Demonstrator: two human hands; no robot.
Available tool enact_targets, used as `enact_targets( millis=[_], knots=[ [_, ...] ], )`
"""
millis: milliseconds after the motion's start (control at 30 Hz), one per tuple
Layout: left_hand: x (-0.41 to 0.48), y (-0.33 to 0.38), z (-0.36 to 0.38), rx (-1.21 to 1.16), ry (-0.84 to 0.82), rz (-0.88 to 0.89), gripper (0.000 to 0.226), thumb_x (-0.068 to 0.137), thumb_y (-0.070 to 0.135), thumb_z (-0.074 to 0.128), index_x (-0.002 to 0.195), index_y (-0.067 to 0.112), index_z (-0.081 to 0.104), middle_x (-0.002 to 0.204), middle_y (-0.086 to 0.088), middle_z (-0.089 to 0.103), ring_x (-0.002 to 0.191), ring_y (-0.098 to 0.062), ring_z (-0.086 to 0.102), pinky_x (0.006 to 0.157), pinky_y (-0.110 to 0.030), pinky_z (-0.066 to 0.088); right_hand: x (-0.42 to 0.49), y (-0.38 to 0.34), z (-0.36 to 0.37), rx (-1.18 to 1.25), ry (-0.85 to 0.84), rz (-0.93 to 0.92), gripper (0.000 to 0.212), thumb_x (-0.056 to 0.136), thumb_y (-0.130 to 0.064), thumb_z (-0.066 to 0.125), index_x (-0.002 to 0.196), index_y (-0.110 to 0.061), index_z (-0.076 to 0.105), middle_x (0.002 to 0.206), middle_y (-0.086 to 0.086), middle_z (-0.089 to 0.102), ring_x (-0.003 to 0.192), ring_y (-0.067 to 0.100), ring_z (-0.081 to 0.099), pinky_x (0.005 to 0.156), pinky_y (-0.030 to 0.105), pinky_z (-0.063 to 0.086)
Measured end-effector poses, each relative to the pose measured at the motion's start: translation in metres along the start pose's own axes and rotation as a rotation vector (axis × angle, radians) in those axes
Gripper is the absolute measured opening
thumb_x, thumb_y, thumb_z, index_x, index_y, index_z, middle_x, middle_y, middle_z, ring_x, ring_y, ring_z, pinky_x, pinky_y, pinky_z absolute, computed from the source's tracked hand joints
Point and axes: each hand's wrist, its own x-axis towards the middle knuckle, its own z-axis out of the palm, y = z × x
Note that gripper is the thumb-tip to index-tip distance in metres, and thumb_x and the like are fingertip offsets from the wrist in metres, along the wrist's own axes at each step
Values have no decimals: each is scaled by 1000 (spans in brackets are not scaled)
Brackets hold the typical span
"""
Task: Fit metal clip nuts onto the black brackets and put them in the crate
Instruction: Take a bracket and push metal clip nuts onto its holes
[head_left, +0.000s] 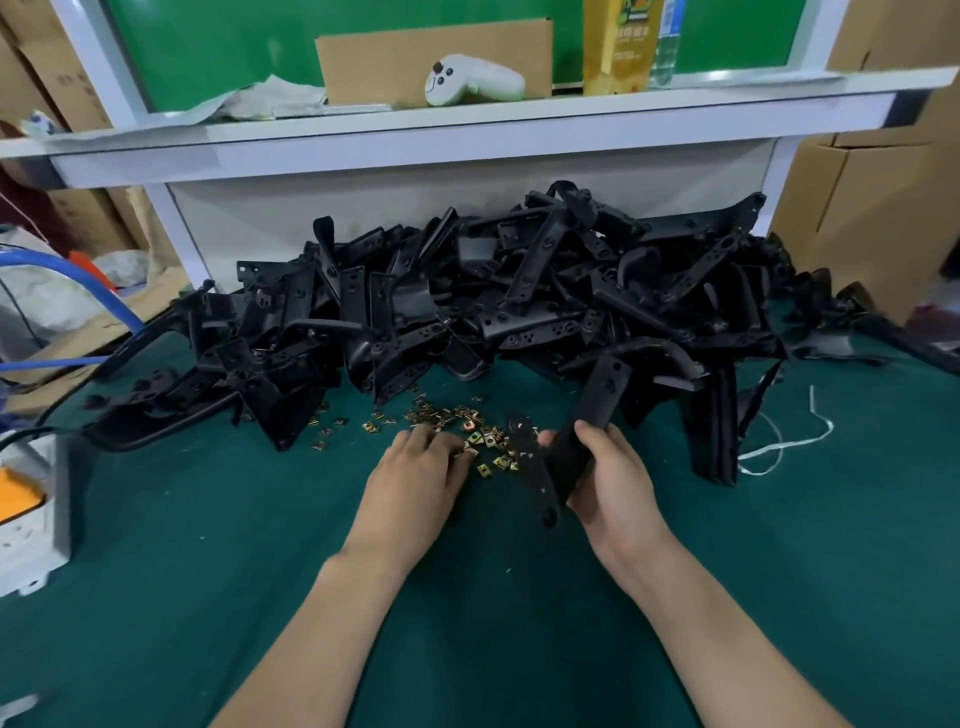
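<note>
Watching through the head camera, I am seeing the left hand (415, 480) lying palm down on the green mat (208, 597), its fingertips bent down into the scatter of metal clip nuts (483, 439). I cannot tell whether it is pinching one of them, since the fingers are hiding whatever is beneath. The nuts are lying loose on the mat between the two hands and spreading back toward the foot of the pile.

The right hand (610, 480) is gripping a black bracket (597, 400), thumb and fingers curled round its middle. The bracket is standing tilted, its upper end pointing up toward the pile and its lower end hanging down just beside the palm, above the mat.

Behind both hands, a big heap of black brackets (519, 291) is sprawling across the back of the mat, up against the white bench frame (415, 150).

On the shelf above, a white controller (472, 80) is resting in front of a piece of cardboard (395, 57), with a yellow bottle (618, 47) near its right. A white power strip (28, 514) is sitting at the left edge of the mat, and a white string (789, 441) is trailing at the right of the heap.
</note>
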Motion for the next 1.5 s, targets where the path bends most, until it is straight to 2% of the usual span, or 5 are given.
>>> enact_targets(
  millis=[200, 367, 500, 1167, 1500],
  knots=[
    [-1, -5, -3, -228, 63, -84, 32, 104, 40, 47, 122, 22, 64, 105, 3, 68, 92, -18, 65, 79, -35, 55, 1, -1, 0, -40, -35, -28, 11, 104, -26, 49, 107, -21, 59, 86, 1, 73, 77, 12, 69, 76, 37, 56],
    [2, -5, -9, -661, 239, -251, 26, 108, 22, 45, 130, 25, 59, 95, 12, 71, 69, 0, 59, 64, -10, 45, 4, -1, -2, -52, -37, -25, 10, 104, -26, 49, 105, -21, 58, 85, 1, 73, 74, 12, 68, 69, 35, 56],
    [7, -6, -21, -1060, 338, -335, 18, 107, 18, 48, 122, 24, 56, 99, 7, 76, 94, -4, 69, 88, -19, 51, 4, -1, -2, -52, -60, -25, 9, 104, -27, 50, 100, -22, 56, 88, 2, 73, 77, 13, 68, 68, 34, 55],
    [2, 9, -31, -1770, 9, -513, 20, 107, 16, 45, 116, 8, 60, 112, -10, 76, 87, -14, 73, 73, -25, 58, 8, -2, -3, -15, -38, -10, 8, 105, -24, 49, 101, -20, 55, 88, 5, 73, 79, 16, 67, 79, 38, 53],
    [2, 5, -28, -1798, -39, -475, 21, 105, 17, 48, 120, 10, 62, 107, -5, 76, 86, -12, 71, 74, -25, 58, 7, -3, -3, -10, -42, -9, 8, 105, -24, 49, 102, -20, 55, 89, 5, 73, 76, 13, 68, 72, 34, 54]
  ],
)
